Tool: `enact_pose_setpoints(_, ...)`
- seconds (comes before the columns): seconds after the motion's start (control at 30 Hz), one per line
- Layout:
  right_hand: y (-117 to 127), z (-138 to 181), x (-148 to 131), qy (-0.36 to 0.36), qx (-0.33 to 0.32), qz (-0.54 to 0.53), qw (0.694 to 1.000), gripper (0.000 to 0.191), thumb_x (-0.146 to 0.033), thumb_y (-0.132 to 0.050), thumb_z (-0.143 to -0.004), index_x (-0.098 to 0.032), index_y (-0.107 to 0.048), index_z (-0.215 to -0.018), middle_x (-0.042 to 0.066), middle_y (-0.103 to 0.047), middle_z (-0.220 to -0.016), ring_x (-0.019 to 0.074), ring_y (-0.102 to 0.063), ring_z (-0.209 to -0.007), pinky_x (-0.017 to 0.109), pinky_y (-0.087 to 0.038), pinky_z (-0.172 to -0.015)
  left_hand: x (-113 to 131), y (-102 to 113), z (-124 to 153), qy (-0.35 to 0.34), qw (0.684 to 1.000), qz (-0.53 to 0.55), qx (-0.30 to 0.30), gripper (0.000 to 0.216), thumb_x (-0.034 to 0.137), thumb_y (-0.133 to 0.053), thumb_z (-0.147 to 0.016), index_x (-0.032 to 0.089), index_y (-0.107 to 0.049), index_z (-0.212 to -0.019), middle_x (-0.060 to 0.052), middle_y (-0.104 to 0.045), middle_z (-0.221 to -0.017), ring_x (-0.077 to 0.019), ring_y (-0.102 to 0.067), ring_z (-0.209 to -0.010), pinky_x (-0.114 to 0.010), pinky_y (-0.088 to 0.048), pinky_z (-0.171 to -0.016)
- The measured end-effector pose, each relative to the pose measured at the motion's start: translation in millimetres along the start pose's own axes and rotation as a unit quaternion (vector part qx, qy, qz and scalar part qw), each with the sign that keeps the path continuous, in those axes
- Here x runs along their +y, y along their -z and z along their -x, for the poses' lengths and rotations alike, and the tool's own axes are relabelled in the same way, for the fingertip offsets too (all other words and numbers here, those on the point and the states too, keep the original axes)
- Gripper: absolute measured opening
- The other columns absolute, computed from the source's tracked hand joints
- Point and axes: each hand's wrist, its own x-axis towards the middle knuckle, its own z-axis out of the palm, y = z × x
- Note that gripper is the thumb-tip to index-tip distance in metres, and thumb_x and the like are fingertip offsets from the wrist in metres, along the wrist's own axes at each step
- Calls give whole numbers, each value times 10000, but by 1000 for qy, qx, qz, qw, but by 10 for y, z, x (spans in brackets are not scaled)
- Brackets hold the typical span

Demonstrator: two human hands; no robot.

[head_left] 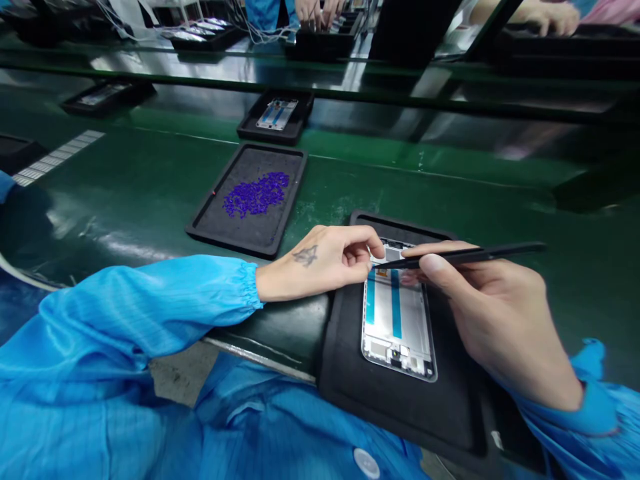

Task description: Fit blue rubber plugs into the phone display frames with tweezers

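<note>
My right hand (495, 307) grips a pair of black tweezers (480, 255), their points aimed left at my left fingertips. My left hand (330, 263) is closed, thumb and forefinger nearly meeting beside the tweezer tips. Whatever it pinches there, if anything, is too small to name. Below both hands lies a silver phone frame (415, 333) with two blue strips (397, 310) along it. The hands cover part of its upper end. The frame rests on a black tray (350, 347) at the table's front edge.
Left of the hands, a black tray (205, 223) holds a pile of tiny purple parts (257, 195). Behind it, another tray (245, 127) carries a phone frame (277, 113). A raised shelf (200, 73) crosses the back; co-workers' hands (320, 12) are beyond it.
</note>
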Motion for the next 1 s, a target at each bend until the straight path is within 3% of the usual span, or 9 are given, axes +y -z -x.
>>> enact_pose_setpoints(0.5, -1, 0, 52, -2, -5, -20, 1000, 200, -460, -709, -870, -275, -774, -908, -5, -719, -858, 162, -669, -765, 262, -525, -677, 10, 9, 5, -24, 999, -45, -1, 205, 111, -536, -850, 170, -655, -1006, 19, -655, -821, -97, -617, -755, -205, -461, -723)
enact_pose_setpoints(0.73, 68, -75, 61, 17, 18, -44, 999, 189, -431, -712, -871, -254, -760, -918, 4, -718, -874, 162, -667, -736, 281, -534, -690, 24, 6, 24, -55, 997, -50, 15, 120, 221, -532, -934, 162, -588, -1022, -6, -642, -891, -108, -599, -788, -218, -467, -728)
enact_pose_setpoints(0.8, 108, -144, 98, 15, 43, -40, 998, 220, -444, -718, -862, -232, -754, -906, 13, -708, -821, 168, -664, -712, 298, -539, -697, 70, -24, 76, -104, 990, -95, -23, 79, 228, -524, -947, 165, -570, -962, -18, -627, -892, -123, -579, -797, -245, -462, -747)
enact_pose_setpoints(0.87, 139, -227, 141, 10, 67, -53, 996, 251, -459, -735, -839, -215, -747, -896, 18, -699, -801, 170, -663, -709, 309, -553, -707, 132, -72, 156, -160, 969, -158, -105, 144, 310, -537, -963, 173, -570, -934, -39, -623, -921, -161, -568, -850, -291, -459, -774)
enact_pose_setpoints(0.93, 150, -309, 184, 4, 73, -79, 994, 270, -462, -758, -810, -206, -742, -893, 22, -703, -850, 170, -670, -745, 320, -574, -750, 193, -125, 244, -196, 941, -210, -179, 234, 407, -580, -947, 174, -576, -972, -71, -626, -1024, -207, -556, -944, -339, -460, -804)
enact_pose_setpoints(1.0, 140, -381, 218, -6, 64, -98, 993, 272, -457, -777, -786, -204, -741, -880, 23, -708, -909, 173, -677, -809, 335, -581, -824, 235, -166, 310, -207, 926, -233, -212, 299, 429, -636, -911, 165, -568, -1034, -104, -610, -1146, -241, -535, -1044, -376, -460, -854)
